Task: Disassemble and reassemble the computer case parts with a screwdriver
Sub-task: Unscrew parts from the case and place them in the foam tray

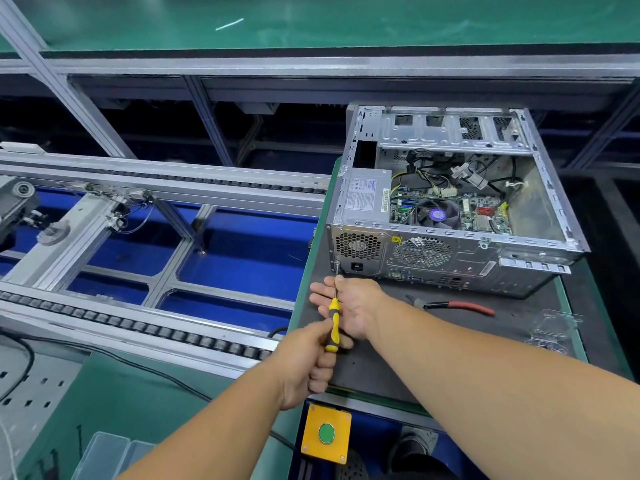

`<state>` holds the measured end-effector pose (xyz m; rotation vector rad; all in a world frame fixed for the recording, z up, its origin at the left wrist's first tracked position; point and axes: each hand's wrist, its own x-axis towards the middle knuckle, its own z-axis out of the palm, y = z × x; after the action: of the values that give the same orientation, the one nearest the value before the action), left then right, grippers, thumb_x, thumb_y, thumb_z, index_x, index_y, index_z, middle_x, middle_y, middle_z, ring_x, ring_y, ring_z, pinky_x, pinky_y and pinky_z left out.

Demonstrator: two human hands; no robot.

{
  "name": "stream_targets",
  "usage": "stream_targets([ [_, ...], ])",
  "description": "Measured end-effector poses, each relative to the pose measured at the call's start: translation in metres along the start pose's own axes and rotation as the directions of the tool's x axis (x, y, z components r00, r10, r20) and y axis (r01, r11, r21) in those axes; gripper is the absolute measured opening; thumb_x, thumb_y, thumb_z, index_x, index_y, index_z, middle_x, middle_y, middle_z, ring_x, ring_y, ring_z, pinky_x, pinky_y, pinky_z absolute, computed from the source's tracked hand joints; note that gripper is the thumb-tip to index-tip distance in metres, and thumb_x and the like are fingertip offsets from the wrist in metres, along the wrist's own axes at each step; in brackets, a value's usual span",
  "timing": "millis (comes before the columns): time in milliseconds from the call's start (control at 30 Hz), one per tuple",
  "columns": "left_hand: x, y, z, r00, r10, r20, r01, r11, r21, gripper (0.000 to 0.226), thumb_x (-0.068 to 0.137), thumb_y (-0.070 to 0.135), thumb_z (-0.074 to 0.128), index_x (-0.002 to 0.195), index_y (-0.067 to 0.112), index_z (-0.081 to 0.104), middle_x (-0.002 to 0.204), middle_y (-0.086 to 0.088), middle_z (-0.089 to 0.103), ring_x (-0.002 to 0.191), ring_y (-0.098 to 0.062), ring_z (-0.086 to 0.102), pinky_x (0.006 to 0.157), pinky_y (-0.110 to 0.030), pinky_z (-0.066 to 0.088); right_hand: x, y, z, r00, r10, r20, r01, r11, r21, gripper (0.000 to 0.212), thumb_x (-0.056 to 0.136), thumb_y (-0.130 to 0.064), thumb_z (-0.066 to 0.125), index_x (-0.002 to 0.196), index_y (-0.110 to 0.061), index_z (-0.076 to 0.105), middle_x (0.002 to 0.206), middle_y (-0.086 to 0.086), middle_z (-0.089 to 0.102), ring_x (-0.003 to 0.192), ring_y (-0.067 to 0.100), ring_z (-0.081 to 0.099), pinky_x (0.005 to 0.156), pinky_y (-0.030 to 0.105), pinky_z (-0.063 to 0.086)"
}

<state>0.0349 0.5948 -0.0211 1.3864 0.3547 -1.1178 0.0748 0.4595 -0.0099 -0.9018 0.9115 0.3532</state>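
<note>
There is one view only, from a wide-angle camera worn on the person's head. It looks forward and down, close over both forearms, onto the table [374, 362], with the open computer case [450, 202] just beyond and a conveyor [145, 244] stretching off left.

bench [346, 368] — dark mat | roller conveyor [166, 332] left | blue floor [242, 251]
</note>
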Motion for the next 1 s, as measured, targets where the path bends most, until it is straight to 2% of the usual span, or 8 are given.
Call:
stream_targets([
  [100, 0.002, -0.003, -0.002, 0.979, 0.151, -0.136, -0.108, 0.953, 0.282, 0.031, 0.098, 0.045, 0.062, 0.084, 0.017, 0.06, 0.06, 0.004, 0.034, 0.049, -0.011, 0.026, 0.047, -0.026, 0.024, 0.0, 0.001, 0.001, 1.0, -0.005, 0.01, 0.005, 1.0, -0.005, 0.034, 0.114, -0.028, 0.032, 0.104, -0.012, 0.06, 0.094, 0.009, 0.077, 0.082, 0.024, 0.072, 0.07, 0.033, 0.052],
  [200, 0.006, -0.008, 0.001, 0.829, 0.413, -0.377, -0.114, 0.785, 0.609, 0.041, 0.081, 0.043, 0.082, 0.077, 0.019, 0.049, 0.064, 0.002, 0.047, 0.057, -0.013, 0.042, 0.054, -0.028, 0.034, 0.001, 0.0, 0.003, 1.0, 0.007, 0.018, -0.007, 1.0, 0.01, 0.034, 0.114, -0.027, 0.031, 0.106, -0.01, 0.059, 0.097, 0.011, 0.077, 0.083, 0.025, 0.071, 0.072, 0.035, 0.052],
  [400, 0.001, -0.004, -0.003, 0.999, 0.001, -0.053, 0.0, 1.0, 0.018, 0.038, 0.102, 0.05, 0.051, 0.094, 0.016, 0.068, 0.059, 0.004, 0.028, 0.049, -0.012, 0.018, 0.043, -0.024, 0.019, 0.001, -0.001, -0.001, 1.0, 0.014, 0.017, -0.014, 1.0, 0.027, 0.033, 0.114, -0.026, 0.032, 0.113, -0.01, 0.061, 0.103, 0.01, 0.077, 0.088, 0.023, 0.074, 0.073, 0.033, 0.054],
  [533, 0.005, -0.003, 0.001, 0.871, 0.346, -0.348, -0.129, 0.846, 0.518, 0.032, 0.089, 0.041, 0.075, 0.078, 0.017, 0.056, 0.063, 0.002, 0.049, 0.058, -0.013, 0.042, 0.055, -0.027, 0.035, 0.002, 0.0, 0.001, 1.0, 0.011, 0.029, -0.012, 0.999, 0.045, 0.032, 0.114, -0.025, 0.033, 0.113, -0.009, 0.06, 0.104, 0.011, 0.077, 0.087, 0.025, 0.073, 0.072, 0.034, 0.054],
  [600, 0.007, -0.003, 0.003, 0.858, 0.368, -0.359, -0.145, 0.844, 0.516, 0.035, 0.088, 0.045, 0.076, 0.077, 0.019, 0.054, 0.061, 0.004, 0.049, 0.055, -0.012, 0.042, 0.051, -0.025, 0.034, 0.004, -0.001, 0.0, 1.0, 0.018, 0.021, -0.019, 0.998, 0.058, 0.032, 0.114, -0.026, 0.034, 0.113, -0.009, 0.062, 0.104, 0.011, 0.078, 0.087, 0.024, 0.075, 0.071, 0.033, 0.056],
  [733, -0.001, 0.0, 0.001, 0.996, 0.002, -0.094, 0.006, 0.996, 0.086, 0.035, 0.102, 0.047, 0.052, 0.091, 0.018, 0.069, 0.058, 0.004, 0.029, 0.048, -0.011, 0.02, 0.043, -0.024, 0.018, 0.006, -0.001, -0.001, 1.0, 0.022, 0.018, -0.024, 0.994, 0.105, 0.033, 0.114, -0.025, 0.034, 0.114, -0.007, 0.062, 0.102, 0.013, 0.079, 0.086, 0.023, 0.076, 0.069, 0.033, 0.058],
  [833, -0.001, 0.003, 0.0, 0.983, 0.098, -0.152, -0.053, 0.961, 0.272, 0.032, 0.102, 0.041, 0.056, 0.088, 0.015, 0.069, 0.059, 0.002, 0.035, 0.05, -0.012, 0.026, 0.047, -0.025, 0.023, 0.008, 0.0, 0.001, 0.999, 0.03, 0.023, -0.032, 0.991, 0.132, 0.033, 0.114, -0.024, 0.034, 0.113, -0.006, 0.062, 0.1, 0.014, 0.079, 0.087, 0.024, 0.077, 0.068, 0.034, 0.058],
  [1000, 0.006, -0.006, 0.012, 0.822, 0.38, -0.425, -0.1, 0.83, 0.549, 0.039, 0.082, 0.043, 0.081, 0.082, 0.011, 0.058, 0.072, -0.003, 0.057, 0.064, -0.016, 0.051, 0.058, -0.029, 0.041, 0.011, 0.0, 0.002, 1.0, 0.02, 0.023, -0.023, 0.988, 0.154, 0.033, 0.113, -0.024, 0.037, 0.115, -0.004, 0.062, 0.099, 0.016, 0.079, 0.087, 0.026, 0.077, 0.071, 0.036, 0.06],
])
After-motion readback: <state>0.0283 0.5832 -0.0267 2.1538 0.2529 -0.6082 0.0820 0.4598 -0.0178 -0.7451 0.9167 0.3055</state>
